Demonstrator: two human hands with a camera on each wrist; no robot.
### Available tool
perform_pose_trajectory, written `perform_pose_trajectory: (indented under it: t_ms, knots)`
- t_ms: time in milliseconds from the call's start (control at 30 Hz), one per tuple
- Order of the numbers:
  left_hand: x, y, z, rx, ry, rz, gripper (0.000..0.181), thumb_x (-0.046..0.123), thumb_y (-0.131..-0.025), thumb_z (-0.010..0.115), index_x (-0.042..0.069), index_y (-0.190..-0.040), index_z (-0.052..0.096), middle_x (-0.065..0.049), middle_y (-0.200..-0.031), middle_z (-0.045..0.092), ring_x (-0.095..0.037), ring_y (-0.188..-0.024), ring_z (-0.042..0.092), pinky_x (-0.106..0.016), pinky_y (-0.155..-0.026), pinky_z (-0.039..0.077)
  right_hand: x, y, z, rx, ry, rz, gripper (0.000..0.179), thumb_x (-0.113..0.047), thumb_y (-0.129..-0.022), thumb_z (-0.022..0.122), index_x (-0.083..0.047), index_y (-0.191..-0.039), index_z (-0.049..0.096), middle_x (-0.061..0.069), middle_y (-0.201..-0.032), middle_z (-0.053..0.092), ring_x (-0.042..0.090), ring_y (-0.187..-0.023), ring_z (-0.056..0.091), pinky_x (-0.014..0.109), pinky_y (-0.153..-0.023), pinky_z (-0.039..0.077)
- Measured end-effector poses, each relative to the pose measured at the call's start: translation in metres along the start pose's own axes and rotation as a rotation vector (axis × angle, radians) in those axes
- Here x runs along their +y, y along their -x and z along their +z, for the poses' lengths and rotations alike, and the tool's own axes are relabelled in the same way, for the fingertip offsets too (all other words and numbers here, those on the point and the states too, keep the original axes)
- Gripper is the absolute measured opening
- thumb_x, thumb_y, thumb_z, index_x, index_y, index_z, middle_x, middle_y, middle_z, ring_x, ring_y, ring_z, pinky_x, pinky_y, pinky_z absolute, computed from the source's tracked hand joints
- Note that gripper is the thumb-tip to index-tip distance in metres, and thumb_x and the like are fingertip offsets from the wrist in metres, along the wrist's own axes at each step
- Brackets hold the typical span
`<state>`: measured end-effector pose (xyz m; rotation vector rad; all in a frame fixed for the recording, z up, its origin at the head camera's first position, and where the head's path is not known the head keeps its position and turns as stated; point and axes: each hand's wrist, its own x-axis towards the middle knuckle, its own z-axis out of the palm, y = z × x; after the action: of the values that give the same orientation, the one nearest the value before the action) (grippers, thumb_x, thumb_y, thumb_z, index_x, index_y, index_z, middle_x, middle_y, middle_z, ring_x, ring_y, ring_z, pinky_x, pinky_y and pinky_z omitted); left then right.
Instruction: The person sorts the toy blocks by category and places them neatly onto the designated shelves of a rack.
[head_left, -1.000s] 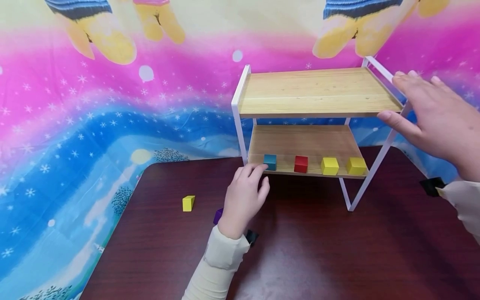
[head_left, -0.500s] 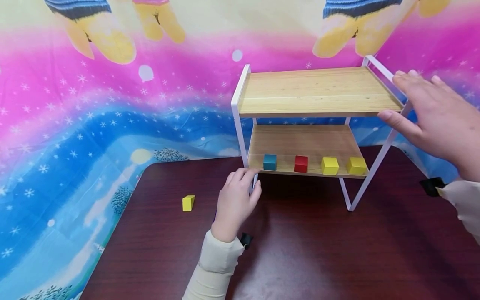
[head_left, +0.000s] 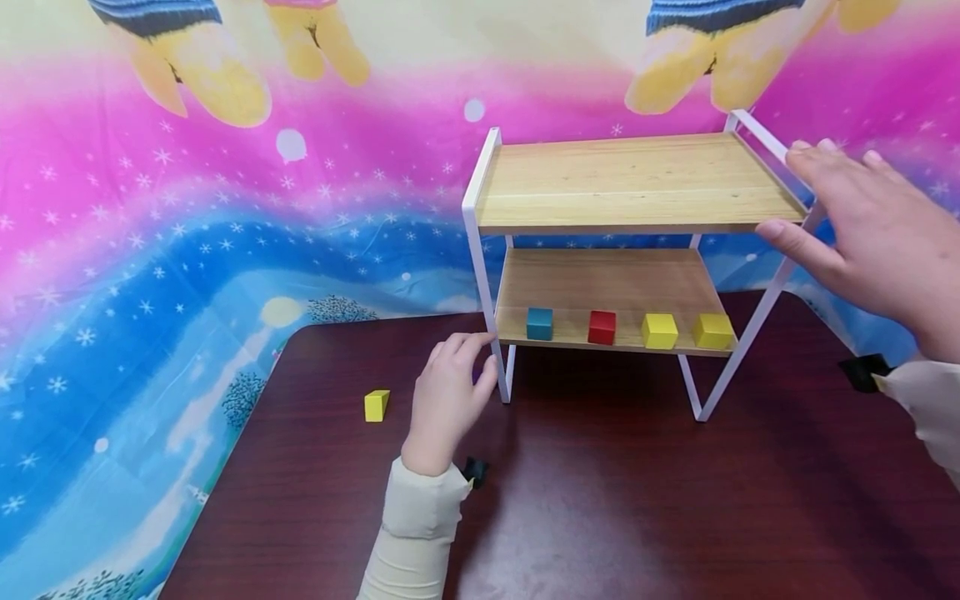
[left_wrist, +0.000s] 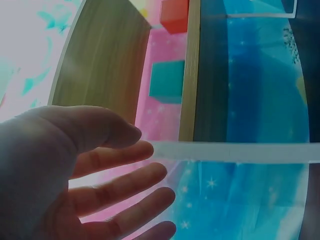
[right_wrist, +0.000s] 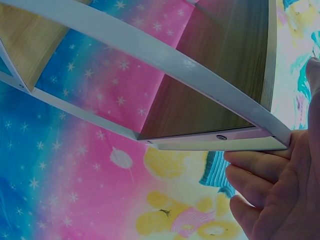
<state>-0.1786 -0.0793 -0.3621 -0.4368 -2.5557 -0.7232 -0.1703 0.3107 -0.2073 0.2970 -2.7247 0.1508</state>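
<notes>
My left hand [head_left: 448, 398] hovers just left of the two-tier shelf's front left leg [head_left: 486, 287], fingers relaxed and holding nothing. In the left wrist view its spread fingers lie near that white leg, with the teal block [left_wrist: 167, 81] beyond. On the lower board [head_left: 600, 279], the teal, red [head_left: 602, 327] and two yellow blocks [head_left: 660, 332] stand in a row along the front edge. My right hand [head_left: 877, 225] rests at the shelf's upper right corner, thumb extended; in the right wrist view its fingers lie against the white frame [right_wrist: 280, 135].
A yellow block [head_left: 377, 406] with a slanted side lies on the dark red table [head_left: 600, 500], left of my left hand. The upper wooden board [head_left: 637, 183] spans the shelf's top. A patterned cloth backdrop [head_left: 225, 192] hangs behind the table.
My left hand has drawn away from the teal block and moved left past the shelf's leg, covering the purple block seen earlier on the table. The right hand stays put.
</notes>
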Motion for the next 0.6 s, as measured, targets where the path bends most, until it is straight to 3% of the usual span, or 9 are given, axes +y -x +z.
perform_pose_trajectory:
  t_ms: [300, 600]
  knots:
    - [-0.02, -0.003, -0.005, -0.125, -0.003, -0.106, 0.032, 0.026, -0.097, 0.068, 0.016, -0.127, 0.07, -0.01, -0.125, 0.067, -0.032, -0.115, 0.062, -0.052, -0.09, 0.056, 0.0, 0.001, 0.0, 0.0, 0.002, -0.001, 0.082, -0.052, -0.106, 0.038, 0.005, -0.159, 0.012, 0.033, -0.161, 0.015, 0.042, -0.153, 0.004, 0.048, -0.124, -0.005]
    - [-0.046, -0.002, -0.011, -0.245, 0.004, -0.177, 0.036, 0.025, -0.095, 0.072, 0.012, -0.129, 0.068, -0.013, -0.126, 0.066, -0.033, -0.115, 0.063, -0.049, -0.098, 0.052, -0.002, 0.0, 0.0, -0.005, 0.012, 0.012, 0.083, -0.054, -0.105, 0.037, 0.004, -0.159, 0.011, 0.032, -0.162, 0.014, 0.042, -0.153, 0.003, 0.048, -0.124, -0.005]
